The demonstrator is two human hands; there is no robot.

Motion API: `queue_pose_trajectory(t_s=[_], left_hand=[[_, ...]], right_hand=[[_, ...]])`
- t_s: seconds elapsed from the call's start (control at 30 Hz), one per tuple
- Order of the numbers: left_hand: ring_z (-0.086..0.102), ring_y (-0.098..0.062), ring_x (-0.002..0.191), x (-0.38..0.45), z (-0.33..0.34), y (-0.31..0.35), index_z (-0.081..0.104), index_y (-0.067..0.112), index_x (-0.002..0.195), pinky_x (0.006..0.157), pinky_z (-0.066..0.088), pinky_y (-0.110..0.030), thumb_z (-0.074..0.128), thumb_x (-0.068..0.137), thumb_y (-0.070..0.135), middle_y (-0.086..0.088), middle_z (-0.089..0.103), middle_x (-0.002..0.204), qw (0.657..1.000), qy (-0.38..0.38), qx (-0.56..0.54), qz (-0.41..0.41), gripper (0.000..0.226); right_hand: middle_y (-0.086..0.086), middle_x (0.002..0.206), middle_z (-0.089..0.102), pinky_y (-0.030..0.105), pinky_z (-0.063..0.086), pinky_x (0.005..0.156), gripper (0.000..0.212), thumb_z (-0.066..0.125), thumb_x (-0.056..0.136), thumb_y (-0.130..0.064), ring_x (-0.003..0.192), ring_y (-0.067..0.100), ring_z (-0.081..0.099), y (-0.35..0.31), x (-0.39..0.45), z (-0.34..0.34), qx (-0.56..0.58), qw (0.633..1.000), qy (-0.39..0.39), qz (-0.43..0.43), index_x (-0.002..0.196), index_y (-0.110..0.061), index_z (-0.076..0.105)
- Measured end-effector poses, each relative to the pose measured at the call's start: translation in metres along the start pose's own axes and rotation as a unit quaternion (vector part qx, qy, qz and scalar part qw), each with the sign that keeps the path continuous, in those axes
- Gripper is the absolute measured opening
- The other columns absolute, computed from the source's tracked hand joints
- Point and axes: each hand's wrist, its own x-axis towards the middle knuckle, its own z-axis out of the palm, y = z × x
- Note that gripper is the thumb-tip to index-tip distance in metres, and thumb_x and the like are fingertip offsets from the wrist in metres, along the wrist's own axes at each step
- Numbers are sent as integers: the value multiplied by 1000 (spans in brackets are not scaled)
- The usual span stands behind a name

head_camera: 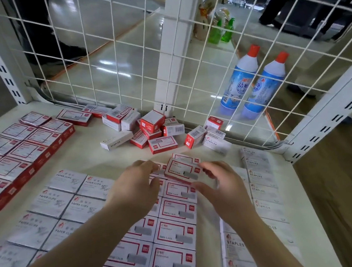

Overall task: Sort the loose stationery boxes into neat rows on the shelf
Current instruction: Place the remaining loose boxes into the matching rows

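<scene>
Red-and-white cardboard staple box (184,170) held tilted above the far end of the red-framed rows (170,231), at the centre of the white metal shelf (86,160) — raised off the boxes beneath, its long side slanting toward 4 o'clock. Left hand (136,186) at the box's 9 o'clock edge, fingertips curled onto that end and onto the neighbouring box tops. Right hand (219,183) at the box's 4 o'clock corner, thumb and fingers pinching that end, so gripped from both sides. Two columns of matching red-framed boxes laid flat and touching, running from beneath the hands down to 6 o'clock. White paper-clip boxes (55,213) in two tidy columns at 8 o'clock, edges touching. White staples boxes (260,181) in a single column at 3 o'clock, with more at 5 o'clock. Further red-sided boxes (14,154) in slanted rows at 10 o'clock. Loose heap of red and white boxes (157,131) at 12 o'clock against the white wire mesh panel (118,52) — some on end, some on their sides, several leaning on each other. Two blue bottles with red caps (252,81) behind the mesh at 2 o'clock, standing side by side; green bottles (223,30) farther back at 1 o'clock.
</scene>
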Motion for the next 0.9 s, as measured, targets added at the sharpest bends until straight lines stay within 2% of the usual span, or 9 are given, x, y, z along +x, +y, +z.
queue_pose_trajectory(t_s=[0.07, 0.13, 0.3, 0.37, 0.47, 0.53, 0.6, 0.77, 0.9], left_hand=[[48, -13, 113, 2, -3, -5, 47, 23, 132, 87, 45, -23, 44, 96, 23, 6, 46, 132, 999, 12, 31, -7, 36], [46, -13, 118, 4, -4, -10, 44, 23, 134, 90, 42, -24, 42, 96, 24, 7, 43, 136, 998, 22, 51, -10, 39], [45, -11, 118, 10, -3, -15, 44, 25, 134, 88, 44, -23, 40, 97, 26, 11, 38, 138, 998, 9, 68, -10, 38], [42, -12, 121, 11, -1, -15, 42, 24, 135, 93, 43, -25, 38, 97, 26, 11, 35, 141, 997, 5, 75, -3, 38], [36, -13, 129, 14, 0, -15, 39, 24, 138, 99, 38, -27, 37, 98, 26, 8, 29, 146, 997, 6, 72, -3, 40], [35, -13, 129, 16, 1, -14, 40, 23, 137, 100, 38, -28, 38, 97, 27, 7, 33, 144, 998, 3, 68, -7, 39], [37, -14, 127, 18, 2, -15, 43, 21, 134, 101, 37, -28, 37, 98, 28, 6, 36, 141, 998, 1, 70, -6, 38], [40, -12, 121, 19, 1, -16, 49, 21, 130, 95, 42, -25, 34, 99, 30, 6, 39, 138, 998, 4, 58, -1, 35], [45, -10, 114, 20, 0, -16, 53, 21, 125, 86, 47, -22, 36, 98, 29, 7, 41, 134, 999, 3, 41, -1, 33]], right_hand=[[-19, 108, 45, 18, 38, 89, 51, 59, 82, -52, 98, -4, 42, -1, 8, 5, -6, 1000, 9, -1, 125, -27, 52], [-14, 112, 50, 23, 40, 91, 47, 58, 85, -49, 103, 1, 45, -4, 18, 10, -15, 1000, 9, -3, 125, -24, 54], [-8, 116, 55, 22, 38, 90, 34, 60, 88, -31, 108, 6, 47, -15, 42, 12, -35, 999, -18, 11, 122, -25, 58], [-7, 119, 55, 23, 40, 89, 32, 59, 89, -31, 109, 7, 48, -18, 49, 13, -41, 999, -27, 18, 120, -27, 58], [-5, 113, 58, 25, 44, 84, 29, 58, 89, -32, 102, 9, 53, -22, 57, 17, -51, 997, -46, 43, 118, -24, 60], [-7, 108, 59, 29, 47, 86, 29, 58, 90, -32, 99, 9, 54, -25, 60, 17, -51, 996, -49, 49, 117, -22, 60], [-8, 103, 58, 28, 46, 87, 29, 57, 90, -30, 96, 7, 53, -27, 62, 16, -44, 996, -50, 52, 117, -21, 61], [-10, 105, 60, 34, 47, 90, 30, 56, 90, -36, 100, 9, 55, -26, 66, 21, -47, 995, -55, 67, 117, -23, 61], [-9, 109, 59, 32, 46, 89, 28, 57, 89, -36, 104, 11, 54, -25, 73, 31, -48, 996, -50, 60, 115, -25, 61]])
